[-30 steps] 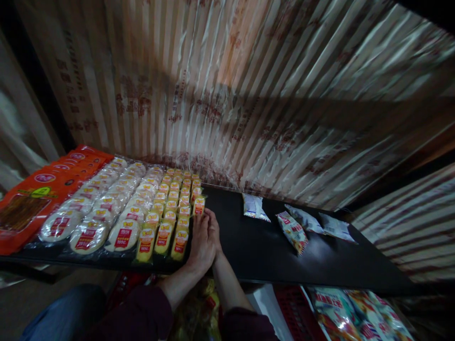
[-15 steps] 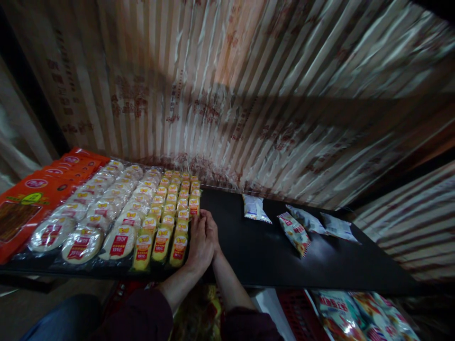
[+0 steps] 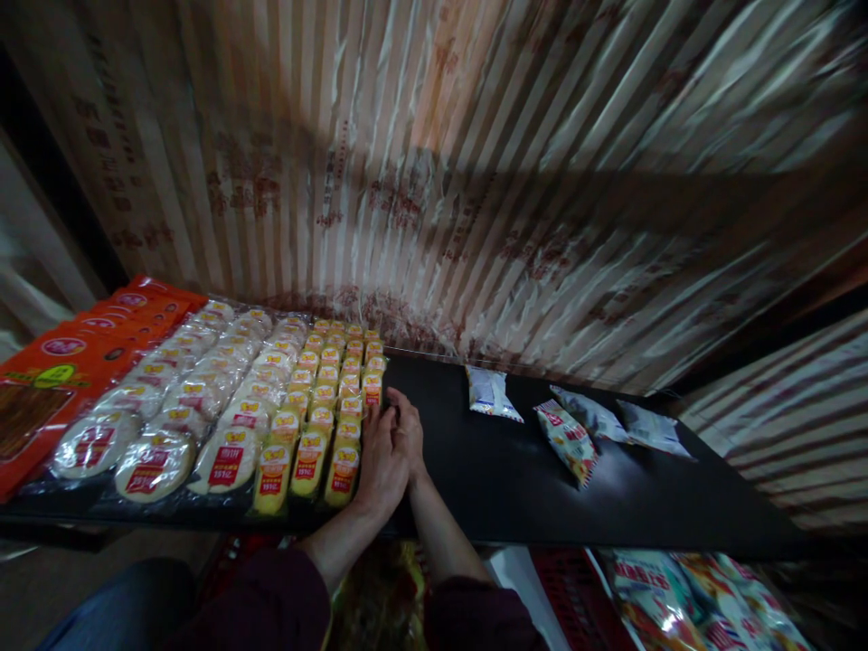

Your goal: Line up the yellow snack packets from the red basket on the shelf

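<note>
Yellow-wrapped snack packs (image 3: pixel 310 457) stand in tight rows on the black shelf. My left hand (image 3: pixel 381 470) lies along the right side of the outermost row, fingers stretched forward and touching the packs. Just right of it, my right hand (image 3: pixel 410 436) overlaps the left, its fingers extended and slightly apart. I see nothing gripped in either hand. To the left of the yellow packs are rows of round white rice crackers (image 3: pixel 155 466) in clear wrappers. Beyond those lie overlapping orange packets (image 3: pixel 64 362).
On the right part of the black shelf (image 3: pixel 467 479) lie several small bags, one a red-and-white bag (image 3: pixel 568 441). Below the front edge, a red basket (image 3: pixel 576 592) sits beside more colourful snack bags (image 3: pixel 678 597). A striped, crinkled sheet (image 3: pixel 380 181) hangs behind.
My right hand has shifted slightly forward, and its fingers look a little more spread from the left hand. The left hand stays against the yellow packs. The view has shifted slightly.
</note>
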`<action>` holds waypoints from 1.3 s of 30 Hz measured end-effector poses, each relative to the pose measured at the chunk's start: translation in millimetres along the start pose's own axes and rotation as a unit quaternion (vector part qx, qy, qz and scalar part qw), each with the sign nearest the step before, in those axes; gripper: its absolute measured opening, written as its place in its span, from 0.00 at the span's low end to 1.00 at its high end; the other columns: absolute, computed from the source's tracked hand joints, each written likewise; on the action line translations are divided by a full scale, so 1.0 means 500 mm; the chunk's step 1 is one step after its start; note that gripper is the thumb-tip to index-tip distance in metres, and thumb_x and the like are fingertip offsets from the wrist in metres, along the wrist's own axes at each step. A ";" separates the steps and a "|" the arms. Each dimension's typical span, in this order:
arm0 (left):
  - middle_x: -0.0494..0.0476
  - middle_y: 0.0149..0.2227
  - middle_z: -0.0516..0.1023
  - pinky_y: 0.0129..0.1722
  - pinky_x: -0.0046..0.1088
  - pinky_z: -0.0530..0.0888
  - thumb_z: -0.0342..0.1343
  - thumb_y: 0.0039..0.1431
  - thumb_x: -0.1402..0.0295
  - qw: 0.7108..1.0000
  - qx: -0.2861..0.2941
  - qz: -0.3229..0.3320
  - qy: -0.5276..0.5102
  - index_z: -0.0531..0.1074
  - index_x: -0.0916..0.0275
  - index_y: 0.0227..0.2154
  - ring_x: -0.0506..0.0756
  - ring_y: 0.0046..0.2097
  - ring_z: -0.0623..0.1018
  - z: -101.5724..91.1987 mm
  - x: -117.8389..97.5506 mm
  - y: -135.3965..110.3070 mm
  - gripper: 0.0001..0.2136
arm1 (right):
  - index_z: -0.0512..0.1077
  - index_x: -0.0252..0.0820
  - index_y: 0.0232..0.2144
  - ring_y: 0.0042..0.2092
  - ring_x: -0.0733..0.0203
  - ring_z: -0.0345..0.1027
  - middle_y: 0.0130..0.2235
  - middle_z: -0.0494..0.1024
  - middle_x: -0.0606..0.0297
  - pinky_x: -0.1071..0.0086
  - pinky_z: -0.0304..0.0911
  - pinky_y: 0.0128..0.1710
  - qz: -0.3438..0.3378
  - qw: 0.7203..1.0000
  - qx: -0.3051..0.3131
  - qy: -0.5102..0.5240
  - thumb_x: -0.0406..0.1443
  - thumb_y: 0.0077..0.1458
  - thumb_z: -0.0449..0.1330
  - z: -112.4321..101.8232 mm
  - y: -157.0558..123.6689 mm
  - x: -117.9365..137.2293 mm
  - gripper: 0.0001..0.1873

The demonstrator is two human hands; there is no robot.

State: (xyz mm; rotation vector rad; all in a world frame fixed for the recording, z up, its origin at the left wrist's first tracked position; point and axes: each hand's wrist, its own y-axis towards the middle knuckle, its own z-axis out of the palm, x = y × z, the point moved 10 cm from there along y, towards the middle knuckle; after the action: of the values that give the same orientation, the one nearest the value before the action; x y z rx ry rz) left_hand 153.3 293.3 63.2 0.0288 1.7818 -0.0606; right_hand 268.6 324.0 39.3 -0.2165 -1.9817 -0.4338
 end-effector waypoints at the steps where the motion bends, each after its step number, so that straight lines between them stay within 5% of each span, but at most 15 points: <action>1: 0.65 0.61 0.63 0.66 0.43 0.46 0.44 0.53 0.72 1.000 0.002 -0.006 0.012 0.68 0.68 0.52 0.63 0.66 0.53 -0.002 -0.004 -0.003 0.23 | 0.73 0.44 0.45 0.49 0.53 0.65 0.46 0.76 0.60 0.57 0.58 0.54 0.010 1.000 -0.001 0.002 0.34 0.44 0.56 0.001 0.006 -0.006 0.23; 9: 0.67 0.64 0.56 0.65 0.39 0.48 0.41 0.57 0.70 0.998 0.017 -0.033 0.046 0.61 0.71 0.57 0.58 0.67 0.52 -0.005 -0.028 -0.018 0.25 | 0.73 0.47 0.46 0.55 0.56 0.65 0.50 0.76 0.63 0.58 0.53 0.60 0.063 0.991 -0.025 0.112 0.44 0.51 0.56 0.017 0.066 -0.034 0.20; 15: 0.63 0.64 0.58 0.66 0.36 0.46 0.40 0.58 0.69 0.998 0.011 -0.054 0.034 0.60 0.68 0.58 0.56 0.67 0.51 -0.004 -0.015 -0.015 0.24 | 0.73 0.46 0.46 0.53 0.57 0.67 0.50 0.76 0.63 0.61 0.56 0.58 0.051 0.987 0.009 0.150 0.48 0.53 0.54 0.039 0.086 -0.005 0.22; 23: 0.69 0.64 0.57 0.66 0.38 0.47 0.41 0.58 0.69 0.998 0.010 -0.057 0.040 0.61 0.74 0.57 0.58 0.67 0.52 -0.001 -0.003 -0.008 0.25 | 0.74 0.46 0.45 0.52 0.58 0.69 0.48 0.77 0.65 0.62 0.58 0.57 0.034 0.991 0.023 0.125 0.48 0.55 0.54 0.041 0.090 0.021 0.20; 33: 0.66 0.64 0.57 0.66 0.37 0.46 0.42 0.57 0.69 0.998 0.003 -0.049 0.039 0.62 0.69 0.56 0.58 0.67 0.51 0.001 0.002 -0.009 0.24 | 0.72 0.47 0.48 0.57 0.58 0.64 0.53 0.74 0.65 0.61 0.53 0.61 0.056 0.990 0.000 0.129 0.49 0.55 0.54 0.040 0.089 -0.008 0.23; 39: 0.65 0.64 0.57 0.66 0.37 0.46 0.43 0.56 0.70 0.998 0.001 -0.048 0.036 0.62 0.69 0.56 0.58 0.67 0.52 -0.002 0.002 -0.009 0.24 | 0.72 0.46 0.49 0.59 0.57 0.61 0.54 0.73 0.65 0.60 0.51 0.62 0.040 0.990 0.028 0.132 0.51 0.57 0.50 0.053 0.094 0.022 0.25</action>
State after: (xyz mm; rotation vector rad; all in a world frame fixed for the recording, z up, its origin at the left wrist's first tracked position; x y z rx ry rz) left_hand 151.8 288.6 62.7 -0.0526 1.8539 -0.1318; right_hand 257.7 377.3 48.7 -0.1922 -1.7163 -0.3358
